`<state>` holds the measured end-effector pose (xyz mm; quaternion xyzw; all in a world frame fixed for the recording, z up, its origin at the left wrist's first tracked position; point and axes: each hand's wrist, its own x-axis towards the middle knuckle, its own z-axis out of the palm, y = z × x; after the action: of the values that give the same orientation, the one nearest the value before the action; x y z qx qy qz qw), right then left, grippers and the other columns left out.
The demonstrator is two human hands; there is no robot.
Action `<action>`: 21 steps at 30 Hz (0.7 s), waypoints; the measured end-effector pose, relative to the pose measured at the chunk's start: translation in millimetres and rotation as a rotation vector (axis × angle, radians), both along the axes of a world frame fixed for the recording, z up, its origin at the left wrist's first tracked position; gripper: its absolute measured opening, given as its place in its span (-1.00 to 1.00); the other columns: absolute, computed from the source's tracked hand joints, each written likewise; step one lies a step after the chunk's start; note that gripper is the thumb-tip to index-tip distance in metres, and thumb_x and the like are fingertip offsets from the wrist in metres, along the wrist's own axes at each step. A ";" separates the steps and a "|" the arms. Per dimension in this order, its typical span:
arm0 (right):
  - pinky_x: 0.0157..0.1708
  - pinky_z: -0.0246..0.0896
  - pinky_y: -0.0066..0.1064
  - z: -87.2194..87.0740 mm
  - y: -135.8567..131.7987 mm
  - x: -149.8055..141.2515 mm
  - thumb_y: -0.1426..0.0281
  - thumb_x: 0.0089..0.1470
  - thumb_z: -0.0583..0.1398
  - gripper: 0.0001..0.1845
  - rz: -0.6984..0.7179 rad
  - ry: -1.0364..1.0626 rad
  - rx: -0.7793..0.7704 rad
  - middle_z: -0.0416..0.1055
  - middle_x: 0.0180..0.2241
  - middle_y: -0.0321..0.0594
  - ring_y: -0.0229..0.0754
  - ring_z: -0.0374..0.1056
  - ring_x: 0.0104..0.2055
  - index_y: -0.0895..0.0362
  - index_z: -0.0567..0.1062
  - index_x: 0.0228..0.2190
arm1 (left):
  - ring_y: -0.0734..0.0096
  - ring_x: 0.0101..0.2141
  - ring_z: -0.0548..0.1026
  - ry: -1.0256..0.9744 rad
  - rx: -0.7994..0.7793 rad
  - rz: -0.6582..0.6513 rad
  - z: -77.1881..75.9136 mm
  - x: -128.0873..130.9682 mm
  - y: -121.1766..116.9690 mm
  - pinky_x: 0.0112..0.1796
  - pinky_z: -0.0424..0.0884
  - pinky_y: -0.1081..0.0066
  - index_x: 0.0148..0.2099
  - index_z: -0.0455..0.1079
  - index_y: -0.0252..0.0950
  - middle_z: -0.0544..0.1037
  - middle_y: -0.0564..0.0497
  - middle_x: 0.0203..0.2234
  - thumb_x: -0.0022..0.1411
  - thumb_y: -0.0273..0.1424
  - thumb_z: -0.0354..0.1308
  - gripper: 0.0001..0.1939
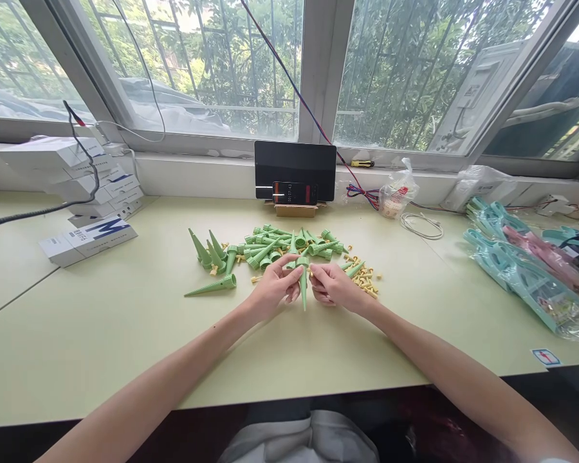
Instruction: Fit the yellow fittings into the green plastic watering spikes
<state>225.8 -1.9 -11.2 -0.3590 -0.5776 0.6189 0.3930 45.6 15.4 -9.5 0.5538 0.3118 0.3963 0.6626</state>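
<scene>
Above the table's middle, my left hand [278,283] grips a green plastic watering spike [303,283], its capped wide end up and its tip pointing down. Close on its right, my right hand [332,283] is closed in a pinch at the side of the spike. A bit of yellow shows at those fingertips; most of that small piece is hidden. Behind both hands lies a heap of green spikes [263,247]. Small yellow plugs [365,283] are scattered to the right of my right hand. One spike [212,286] lies on its side at the left, near several standing ones [202,252].
A tablet [294,168] with a phone [295,193] before it leans on a cardboard stand [295,211]. White boxes [91,241] are stacked at left. A plastic bag [398,193] and white cable [422,226] lie back right; bagged teal items [516,257] lie far right.
</scene>
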 end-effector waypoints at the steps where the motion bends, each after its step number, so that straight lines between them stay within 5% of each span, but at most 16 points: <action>1: -0.76 -0.15 -0.56 -0.1 -0.2 0.1 0.01 0.21 0.11 -0.51 -0.006 -0.028 0.030 -0.09 -0.68 -0.51 -0.40 -0.03 -0.72 0.08 0.17 -0.55 | 0.63 -0.70 0.29 -0.011 -0.029 -0.008 -0.5 -0.5 0.4 -0.69 0.17 0.63 -0.05 0.27 -0.25 0.37 0.19 -0.66 0.18 -0.16 0.30 -0.58; 11: -0.73 -0.12 -0.52 -2.8 0.8 0.3 0.09 0.32 0.00 -0.54 -0.081 -0.218 0.251 0.05 -0.73 -0.48 -0.40 0.00 -0.75 0.09 0.19 -0.54 | 0.64 -0.69 0.29 -0.046 -0.110 -0.032 -1.5 -1.5 2.1 -0.69 0.15 0.64 -0.05 0.29 -0.24 0.40 0.18 -0.64 0.15 -0.16 0.33 -0.57; 21: -0.78 -0.20 -0.55 -2.9 -1.0 -3.3 0.07 0.25 0.09 -0.56 -0.058 -0.035 0.048 -0.09 -0.70 -0.52 -0.41 -0.10 -0.74 0.07 0.17 -0.53 | 0.58 -0.68 0.32 0.049 0.092 0.009 -2.1 0.1 1.5 -0.66 0.25 0.56 -0.02 0.24 -0.23 0.41 0.17 -0.60 0.20 -0.12 0.26 -0.57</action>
<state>222.5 -2.9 -14.1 -0.3768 -0.5885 0.5868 0.4091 45.6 16.9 -11.6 0.5916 0.3121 0.3996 0.6268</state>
